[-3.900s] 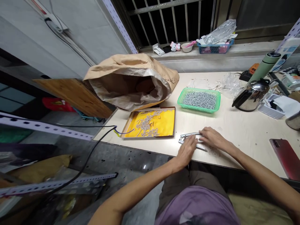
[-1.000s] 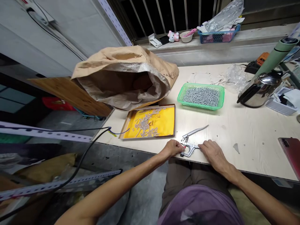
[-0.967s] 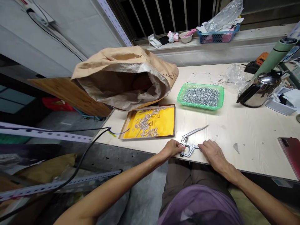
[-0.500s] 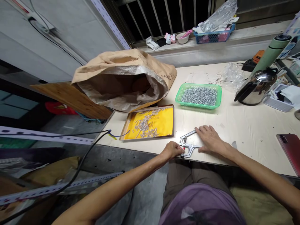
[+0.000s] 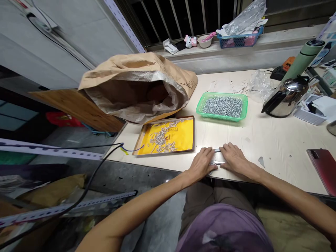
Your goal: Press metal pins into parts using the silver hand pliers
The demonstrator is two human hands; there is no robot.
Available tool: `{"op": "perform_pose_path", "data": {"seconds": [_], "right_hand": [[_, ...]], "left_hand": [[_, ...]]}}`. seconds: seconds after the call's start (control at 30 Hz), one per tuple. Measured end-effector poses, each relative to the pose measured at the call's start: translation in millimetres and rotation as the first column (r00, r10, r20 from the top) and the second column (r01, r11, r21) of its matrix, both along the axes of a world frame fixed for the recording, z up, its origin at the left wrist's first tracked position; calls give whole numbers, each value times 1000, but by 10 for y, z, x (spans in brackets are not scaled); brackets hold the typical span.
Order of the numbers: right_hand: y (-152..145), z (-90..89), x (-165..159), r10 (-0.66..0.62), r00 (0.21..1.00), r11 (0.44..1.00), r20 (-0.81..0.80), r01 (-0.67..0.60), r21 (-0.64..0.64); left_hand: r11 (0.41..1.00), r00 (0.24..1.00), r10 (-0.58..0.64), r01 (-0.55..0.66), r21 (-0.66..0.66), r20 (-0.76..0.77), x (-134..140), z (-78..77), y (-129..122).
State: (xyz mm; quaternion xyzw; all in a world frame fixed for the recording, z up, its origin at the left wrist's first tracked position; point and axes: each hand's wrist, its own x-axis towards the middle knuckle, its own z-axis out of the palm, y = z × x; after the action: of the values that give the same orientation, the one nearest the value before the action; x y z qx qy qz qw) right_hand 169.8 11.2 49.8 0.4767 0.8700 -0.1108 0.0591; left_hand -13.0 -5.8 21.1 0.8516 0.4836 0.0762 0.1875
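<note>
A grey metal plier-like hand tool (image 5: 218, 162) with two handles lies near the table's front edge. My left hand (image 5: 200, 163) covers its head end, fingers bent over it and thumb at the lower side. On the other end, my right hand (image 5: 233, 159) is wrapped round the handle ends, thumb on the lower one and fingers on the upper. Between the hands only short lengths of both handles show; the tool's spring and jaw are hidden under my left hand. Left of the hands is a shallow tray (image 5: 194, 134) with a yellow lining and many small metal pins (image 5: 161, 138).
Behind the hands stands a green basket (image 5: 244, 112) full of small metal pins. A large open paper sack (image 5: 181, 75) lies behind the tray. To the right are a steel kettle (image 5: 287, 96), a green flask (image 5: 301, 61) and a red phone (image 5: 322, 168).
My left hand has moved from pinching at the tool's jaw to lying over its head, hiding the spring. My right hand remains on the handles.
</note>
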Motion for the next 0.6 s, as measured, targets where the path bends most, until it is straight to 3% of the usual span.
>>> {"op": "perform_pose_path", "data": {"seconds": [0.1, 0.33, 0.6], "right_hand": [[-11, 33, 39, -7, 1000, 999, 10, 7, -39], [3, 109, 22, -25, 994, 998, 110, 31, -48], [21, 26, 37, -4, 994, 991, 111, 19, -131]], "left_hand": [[995, 990, -98, 97, -13, -97, 144, -11, 110], [990, 962, -136, 127, -54, -237, 290, 72, 212], [995, 964, -48, 22, -102, -261, 378, 101, 193]]}}
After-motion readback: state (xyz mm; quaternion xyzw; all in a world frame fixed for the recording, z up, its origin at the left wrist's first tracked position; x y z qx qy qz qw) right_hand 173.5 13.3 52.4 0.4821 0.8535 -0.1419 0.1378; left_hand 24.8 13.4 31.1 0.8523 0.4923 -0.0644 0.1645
